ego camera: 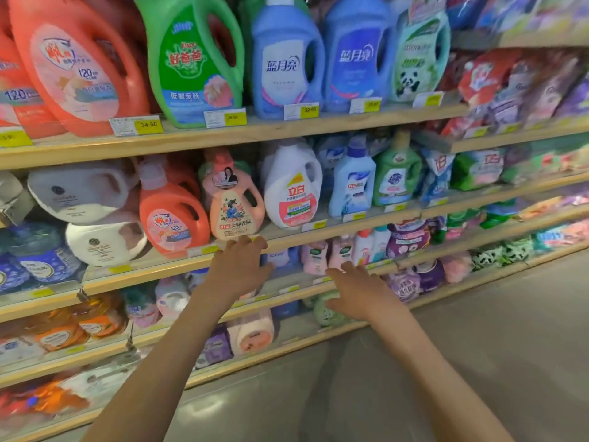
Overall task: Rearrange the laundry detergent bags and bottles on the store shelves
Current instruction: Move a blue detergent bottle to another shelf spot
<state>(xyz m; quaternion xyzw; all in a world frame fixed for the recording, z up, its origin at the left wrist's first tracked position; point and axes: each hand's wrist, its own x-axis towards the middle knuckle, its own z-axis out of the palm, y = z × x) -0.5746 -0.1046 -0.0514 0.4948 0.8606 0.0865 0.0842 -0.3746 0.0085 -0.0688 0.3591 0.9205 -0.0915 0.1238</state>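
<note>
While left hand (237,269) and right hand (360,291) spread released, we read 立白 on the handled peach bottle (234,205) at the shelf (178,270) edge.

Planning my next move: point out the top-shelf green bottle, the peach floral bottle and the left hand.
top-shelf green bottle (188,67), head view, on its front label.
peach floral bottle (234,212), head view, on its flowered label.
left hand (239,266), head view, on the back of the hand.

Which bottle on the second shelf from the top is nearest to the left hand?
The peach bottle with the flower label, standing between the orange bottle and the upright white bottle. The left hand reaches just under its base.
</note>
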